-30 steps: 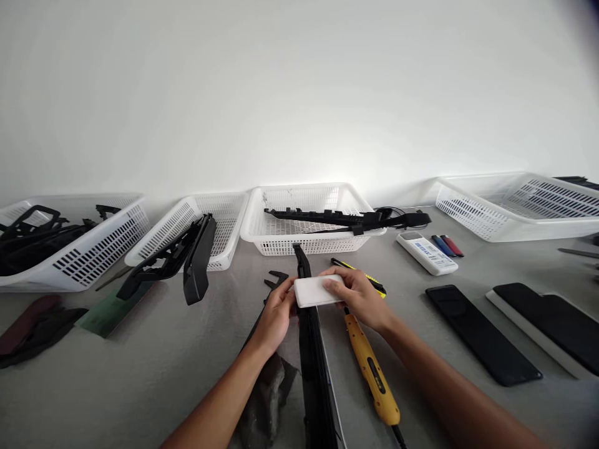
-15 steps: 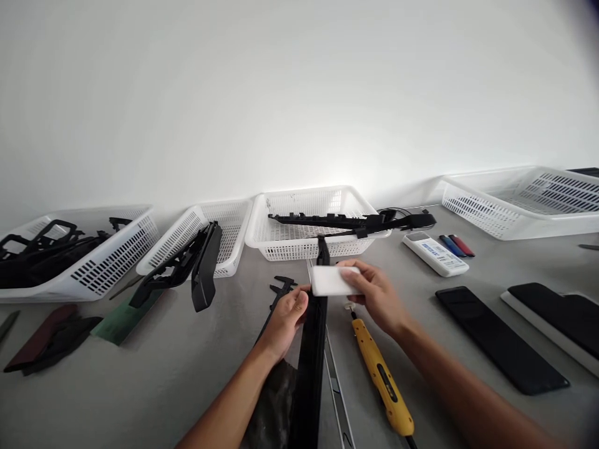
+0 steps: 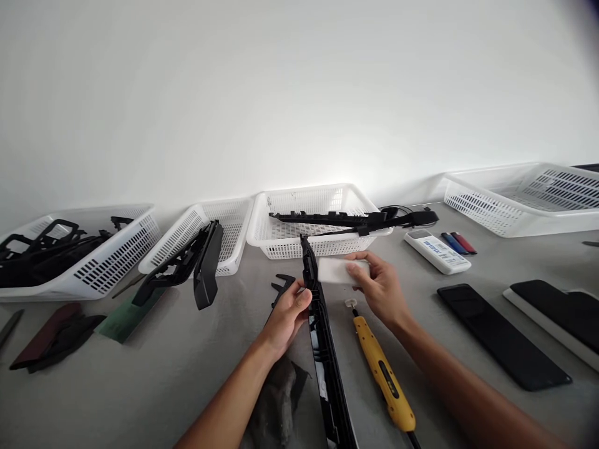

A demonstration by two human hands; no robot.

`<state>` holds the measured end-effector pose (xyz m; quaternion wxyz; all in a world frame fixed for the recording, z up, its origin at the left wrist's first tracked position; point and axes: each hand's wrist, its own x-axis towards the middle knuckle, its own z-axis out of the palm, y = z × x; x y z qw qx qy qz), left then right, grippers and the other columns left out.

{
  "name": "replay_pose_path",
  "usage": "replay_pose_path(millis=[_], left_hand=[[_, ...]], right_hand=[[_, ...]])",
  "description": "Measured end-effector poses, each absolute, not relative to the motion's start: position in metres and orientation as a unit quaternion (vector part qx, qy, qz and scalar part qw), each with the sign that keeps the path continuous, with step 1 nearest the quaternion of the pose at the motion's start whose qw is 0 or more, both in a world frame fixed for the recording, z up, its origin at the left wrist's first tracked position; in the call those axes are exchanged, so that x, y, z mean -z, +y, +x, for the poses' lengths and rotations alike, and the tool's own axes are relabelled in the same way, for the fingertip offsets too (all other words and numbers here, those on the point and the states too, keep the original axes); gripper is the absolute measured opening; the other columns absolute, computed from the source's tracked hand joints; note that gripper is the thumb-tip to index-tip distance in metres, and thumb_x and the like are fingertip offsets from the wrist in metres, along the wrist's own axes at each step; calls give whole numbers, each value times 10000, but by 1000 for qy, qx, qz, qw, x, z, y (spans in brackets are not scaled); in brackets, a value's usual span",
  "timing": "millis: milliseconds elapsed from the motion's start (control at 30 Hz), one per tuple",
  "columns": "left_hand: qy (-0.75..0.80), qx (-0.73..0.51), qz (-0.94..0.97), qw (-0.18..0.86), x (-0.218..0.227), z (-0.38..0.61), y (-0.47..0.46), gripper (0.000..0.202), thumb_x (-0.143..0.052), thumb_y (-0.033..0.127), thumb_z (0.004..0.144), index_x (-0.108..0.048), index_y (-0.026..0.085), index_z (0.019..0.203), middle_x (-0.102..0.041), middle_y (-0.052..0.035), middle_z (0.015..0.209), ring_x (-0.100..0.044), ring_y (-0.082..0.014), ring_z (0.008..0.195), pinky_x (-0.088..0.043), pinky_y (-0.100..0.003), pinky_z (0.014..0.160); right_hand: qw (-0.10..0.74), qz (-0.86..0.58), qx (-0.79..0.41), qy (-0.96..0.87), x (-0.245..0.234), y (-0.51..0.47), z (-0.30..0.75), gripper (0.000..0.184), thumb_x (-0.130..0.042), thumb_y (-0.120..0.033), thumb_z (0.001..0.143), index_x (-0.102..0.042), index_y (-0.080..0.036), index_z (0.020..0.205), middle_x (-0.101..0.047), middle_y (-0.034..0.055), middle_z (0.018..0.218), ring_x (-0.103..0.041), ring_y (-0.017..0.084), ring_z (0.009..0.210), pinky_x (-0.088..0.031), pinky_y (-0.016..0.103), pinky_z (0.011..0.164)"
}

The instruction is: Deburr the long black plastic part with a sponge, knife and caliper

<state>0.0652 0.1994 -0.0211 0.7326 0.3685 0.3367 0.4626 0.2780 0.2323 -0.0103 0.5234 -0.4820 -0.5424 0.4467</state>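
Observation:
My left hand [image 3: 291, 317] is closed around a long black plastic trim strip [image 3: 322, 349], near its far end. The strip points away from me, and its ribbed, clipped inner side shows. In my right hand [image 3: 380, 288] is a white rectangular block [image 3: 337, 272], like a sponge, pinched between thumb and fingers. The block's left end lies against or just beside the strip's right edge; I cannot tell whether they touch. Just right of the strip lies a yellow corded power tool [image 3: 384, 374]. Black calipers [image 3: 281, 285] lie partly hidden behind my left hand.
Black parts rest across a white basket [image 3: 285, 251] ahead. More white baskets [image 3: 107, 262] [image 3: 496, 218] stand left and right. Green sandpaper [image 3: 128, 318] and a dark cloth [image 3: 281, 399] lie on the grey table. To the right are a white labelled box [image 3: 437, 251] and a black slab [image 3: 503, 337].
The trim strip has been rolled over, so its ribbed side shows instead of a smooth dark face. Its far end has shifted left. The white block has moved slightly right, off the strip's front.

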Motion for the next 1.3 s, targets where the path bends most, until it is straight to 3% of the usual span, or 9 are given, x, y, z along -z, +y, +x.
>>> replay_pose_path(millis=[100,200,300,367,467,633,900,1100,1300], left_hand=[[337,-450,376,736,19,65,198,428,-874,524,820,-676,185,990,-607,13,836,-552,-128,752,-450,-243,721],[339,-447,378,737,23,64,199,376,-854,506,834,-711,190,979,-609,12,808,-543,-130,727,-434,-244,698],[347,-459,374,727,29,64,200,415,-843,512,835,-759,190,1083,-664,-10,846,-577,-146,754,-443,-258,720],[352,-469,372,720,31,64,200,484,-845,536,829,-768,184,1153,-720,-43,923,-627,-179,824,-467,-280,764],[347,-470,374,720,30,65,200,522,-853,547,830,-766,177,1188,-760,-80,1025,-680,-230,940,-498,-312,831],[321,-505,360,715,24,65,202,481,-849,551,852,-750,182,1145,-751,-59,992,-692,-202,926,-515,-298,849],[303,-497,355,731,26,64,203,491,-810,566,888,-745,181,1186,-749,-68,999,-698,-218,951,-527,-311,853],[301,-492,368,729,26,65,202,429,-795,507,922,-744,185,1200,-745,-61,1008,-690,-201,962,-512,-287,854],[331,-469,370,731,20,65,201,439,-851,544,850,-753,177,1069,-723,-33,901,-656,-169,828,-496,-266,784]], right_hand=[[552,-473,-412,-549,11,233,278,510,-660,-581,973,-644,-217,1329,-670,13,776,-577,170,607,-525,305,563],[545,-455,-325,-625,13,232,274,426,-615,-426,1025,-646,-267,1419,-767,99,1128,-724,252,883,-610,428,795],[503,-405,-219,-732,18,229,270,407,-579,-190,975,-719,-310,1337,-585,85,1565,-596,322,1372,-485,558,1143],[455,-370,-206,-783,20,227,268,537,-588,-100,897,-673,-310,1385,-464,75,1671,-493,320,1491,-421,563,1213],[419,-345,-227,-808,22,227,268,571,-613,-85,874,-608,-285,1408,-514,107,1614,-534,299,1451,-462,510,1177],[474,-381,-185,-772,21,235,275,429,-580,-36,806,-675,-247,1168,-681,97,1307,-639,292,1254,-522,470,1065],[481,-374,-184,-771,21,231,268,373,-550,-65,914,-688,-262,1199,-667,99,1381,-624,283,1295,-512,508,1094],[440,-360,-176,-804,23,232,271,374,-641,-203,971,-703,-288,1329,-653,103,1442,-614,308,1341,-504,520,1127],[509,-433,-111,-736,26,241,281,326,-665,-282,996,-717,-301,1317,-672,110,1377,-657,312,1275,-560,505,1065]])
